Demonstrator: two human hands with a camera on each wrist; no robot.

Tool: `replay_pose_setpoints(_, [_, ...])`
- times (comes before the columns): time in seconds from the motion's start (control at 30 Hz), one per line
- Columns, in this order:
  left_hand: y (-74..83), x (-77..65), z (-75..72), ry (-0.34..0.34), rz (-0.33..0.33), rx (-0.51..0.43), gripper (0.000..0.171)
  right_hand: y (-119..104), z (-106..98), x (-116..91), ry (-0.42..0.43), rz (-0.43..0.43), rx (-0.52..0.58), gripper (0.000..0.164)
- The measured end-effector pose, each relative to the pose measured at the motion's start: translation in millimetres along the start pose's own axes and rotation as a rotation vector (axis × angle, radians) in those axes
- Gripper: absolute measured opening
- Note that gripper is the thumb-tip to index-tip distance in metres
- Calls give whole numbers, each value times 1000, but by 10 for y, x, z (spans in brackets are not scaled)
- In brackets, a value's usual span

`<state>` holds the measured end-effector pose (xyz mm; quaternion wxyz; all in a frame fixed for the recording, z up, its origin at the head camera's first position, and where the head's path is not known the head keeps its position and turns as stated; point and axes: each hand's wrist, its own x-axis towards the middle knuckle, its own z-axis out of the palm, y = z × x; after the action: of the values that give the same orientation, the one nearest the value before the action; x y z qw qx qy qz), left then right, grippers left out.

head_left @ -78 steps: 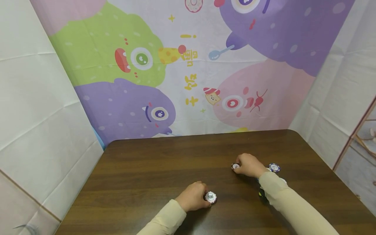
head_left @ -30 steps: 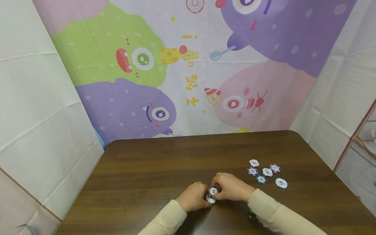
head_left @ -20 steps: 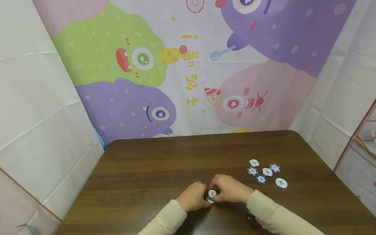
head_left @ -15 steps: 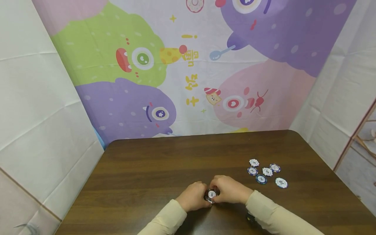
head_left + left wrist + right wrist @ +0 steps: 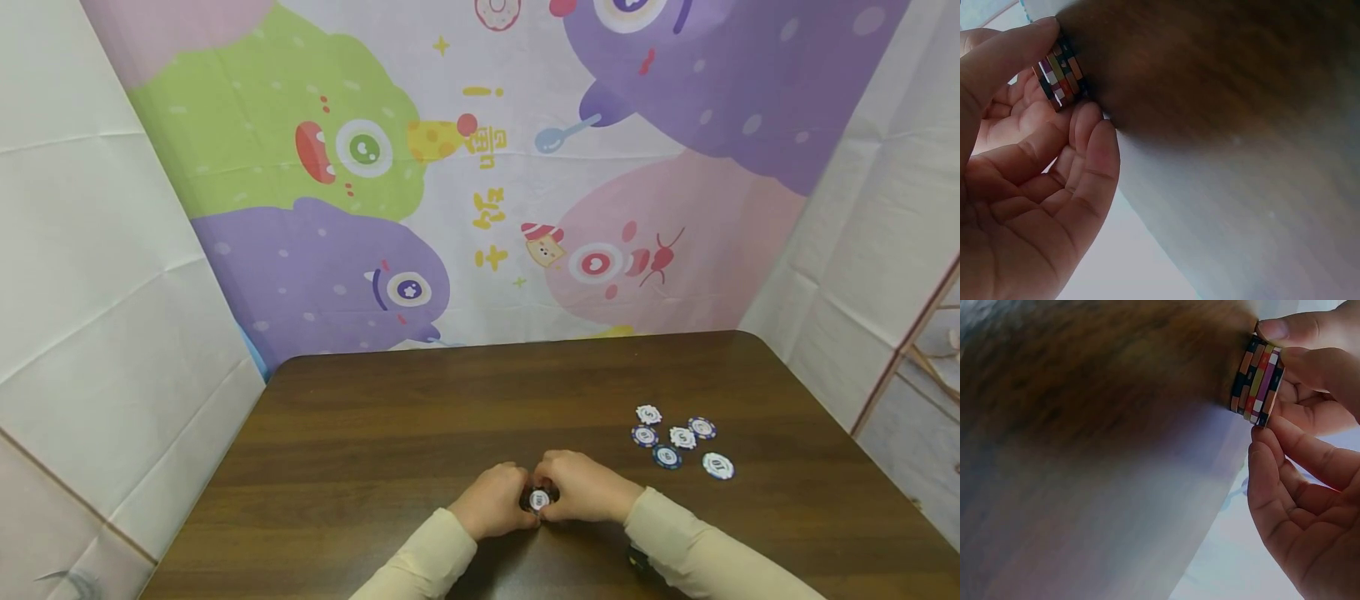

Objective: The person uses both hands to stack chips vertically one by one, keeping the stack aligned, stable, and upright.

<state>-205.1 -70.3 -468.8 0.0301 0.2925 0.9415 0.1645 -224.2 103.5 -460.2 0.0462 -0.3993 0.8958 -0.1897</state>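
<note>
A short stack of poker chips [image 5: 539, 500] stands on the brown table between the hands, with a dark chip showing a white centre on top. My left hand [image 5: 493, 502] grips the stack from the left, thumb and fingers curled at its edge. From the other side my right hand [image 5: 588, 487] pinches the top chip between thumb and fingers. Seen side-on in the left wrist view, the chips [image 5: 1060, 75] show black, orange, red and purple edges. The right wrist view shows the stacked chips [image 5: 1257, 381] lying flush, with both hands' fingers around them.
Several loose chips lie to the right on the table: white ones [image 5: 648, 414], a white-and-blue one [image 5: 717, 466] and blue ones [image 5: 667, 456]. A cartoon-print cloth [image 5: 487, 167] hangs behind the table [image 5: 390, 417], with pale panels at both sides.
My right hand has carried a dark chip from the right side to the stack. That chip now covers the white 500 chip. The left hand has stayed at the stack.
</note>
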Motion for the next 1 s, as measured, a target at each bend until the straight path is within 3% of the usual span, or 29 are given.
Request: replay_pose_setpoints(1.0, [-2,1,-24,-26,0,-10,23,-15,-18,-6,-9,17,20,26])
